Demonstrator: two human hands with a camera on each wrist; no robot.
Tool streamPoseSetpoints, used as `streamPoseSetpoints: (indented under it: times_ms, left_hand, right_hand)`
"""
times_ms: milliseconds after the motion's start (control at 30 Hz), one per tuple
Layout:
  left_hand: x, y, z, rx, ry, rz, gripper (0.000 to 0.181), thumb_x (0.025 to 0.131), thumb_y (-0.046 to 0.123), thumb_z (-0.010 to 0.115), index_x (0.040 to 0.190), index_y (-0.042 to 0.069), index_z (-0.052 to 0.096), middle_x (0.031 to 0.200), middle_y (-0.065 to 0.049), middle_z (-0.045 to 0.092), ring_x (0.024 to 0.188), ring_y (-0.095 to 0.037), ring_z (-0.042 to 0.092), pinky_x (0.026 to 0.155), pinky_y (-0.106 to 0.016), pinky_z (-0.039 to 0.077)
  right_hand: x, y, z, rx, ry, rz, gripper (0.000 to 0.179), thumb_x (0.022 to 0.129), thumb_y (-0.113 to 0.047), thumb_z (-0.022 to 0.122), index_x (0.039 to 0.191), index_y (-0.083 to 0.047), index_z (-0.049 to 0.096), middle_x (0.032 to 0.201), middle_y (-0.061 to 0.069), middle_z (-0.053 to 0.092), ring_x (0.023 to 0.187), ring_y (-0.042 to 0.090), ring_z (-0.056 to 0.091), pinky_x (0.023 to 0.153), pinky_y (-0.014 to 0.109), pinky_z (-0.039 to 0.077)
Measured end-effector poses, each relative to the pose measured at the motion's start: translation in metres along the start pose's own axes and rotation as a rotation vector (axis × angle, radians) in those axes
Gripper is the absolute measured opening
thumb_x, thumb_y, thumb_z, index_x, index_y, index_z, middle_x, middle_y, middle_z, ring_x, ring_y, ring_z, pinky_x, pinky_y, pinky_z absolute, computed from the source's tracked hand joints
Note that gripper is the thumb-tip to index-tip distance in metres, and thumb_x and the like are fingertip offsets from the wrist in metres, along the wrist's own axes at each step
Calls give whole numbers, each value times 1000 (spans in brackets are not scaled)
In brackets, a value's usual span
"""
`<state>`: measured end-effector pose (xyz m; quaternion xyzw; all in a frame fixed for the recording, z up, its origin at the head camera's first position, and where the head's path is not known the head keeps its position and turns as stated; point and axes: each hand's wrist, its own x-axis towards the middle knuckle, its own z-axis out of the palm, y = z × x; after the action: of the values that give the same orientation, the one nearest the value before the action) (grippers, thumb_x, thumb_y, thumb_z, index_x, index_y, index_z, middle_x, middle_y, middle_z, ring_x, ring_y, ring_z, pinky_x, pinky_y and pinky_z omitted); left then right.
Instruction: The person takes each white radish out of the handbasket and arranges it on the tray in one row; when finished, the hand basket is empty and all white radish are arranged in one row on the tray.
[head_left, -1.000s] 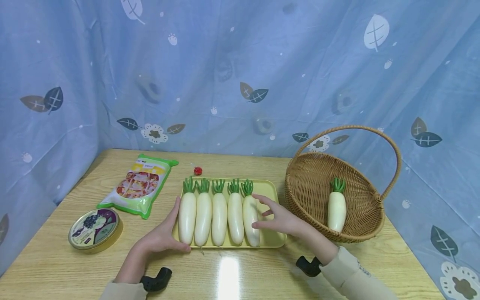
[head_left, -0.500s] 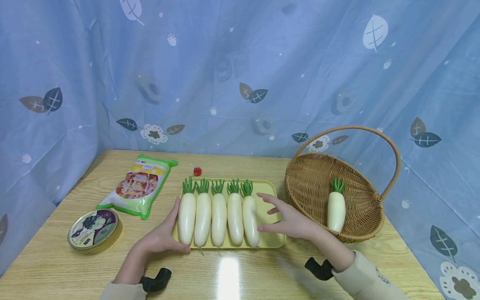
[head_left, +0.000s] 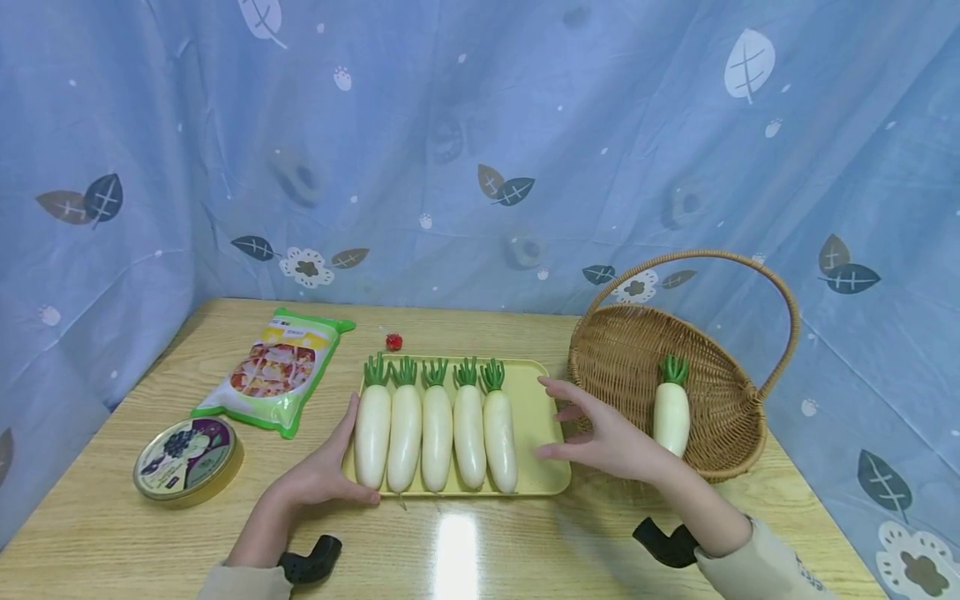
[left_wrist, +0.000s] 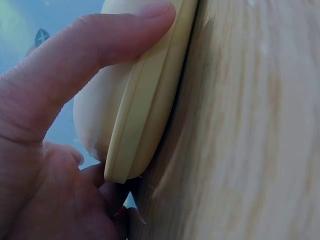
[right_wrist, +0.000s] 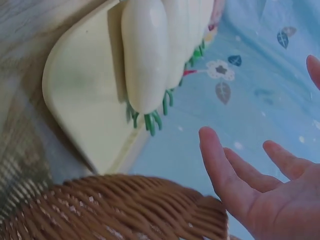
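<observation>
On a yellow tray (head_left: 536, 417), several white radishes (head_left: 437, 437) with green tops lie side by side. My left hand (head_left: 326, 475) grips the tray's near left corner. In the left wrist view the thumb (left_wrist: 135, 35) lies over the rim (left_wrist: 142, 107), while the other fingers bend round the corner, partly hidden behind it. My right hand (head_left: 607, 433) hovers over the tray's right end, fingers spread, with nothing in it. One more white radish (head_left: 671, 417) leans inside a wicker basket (head_left: 622, 358) to the right, its lower end partly covered by my right arm.
A green-edged food packet (head_left: 281, 371) and a round tin (head_left: 187, 461) lie to the left on the wooden table (head_left: 375, 558). Behind the tray is a small red object (head_left: 393, 342). A patterned blue curtain (head_left: 420, 150) encloses the back and sides. The basket's tall handle arches upward.
My right hand has moved right, away from the rightmost radish on the tray and toward the basket. The left hand stays at the tray's corner, and the radishes stay put.
</observation>
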<state>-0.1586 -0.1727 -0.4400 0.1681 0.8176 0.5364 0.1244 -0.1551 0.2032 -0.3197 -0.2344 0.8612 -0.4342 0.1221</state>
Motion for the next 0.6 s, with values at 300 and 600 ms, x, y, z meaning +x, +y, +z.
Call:
streamPoseSetpoints:
  times_ms: [300,600]
  left_hand:
    - [-1,0,0,9,2,-7,139,55,20,87,142,6,-21,148,-21,-20,134,-40,-12,103,-61,-1]
    - [-1,-2,0,54,16,24,139,54,22,87,141,2,-20,147,-23,-19,134,-41,-10,104,-59,0]
  right_hand:
    - [-14,-4,-21,-8,77,-41,73,81,-21,70,142,-16,31,138,19,37,112,37,47,79,28,51]
    - [-26,-3,-37,-3,139,-63,73,81,-15,69,143,-11,29,137,21,37,114,41,45,82,34,50]
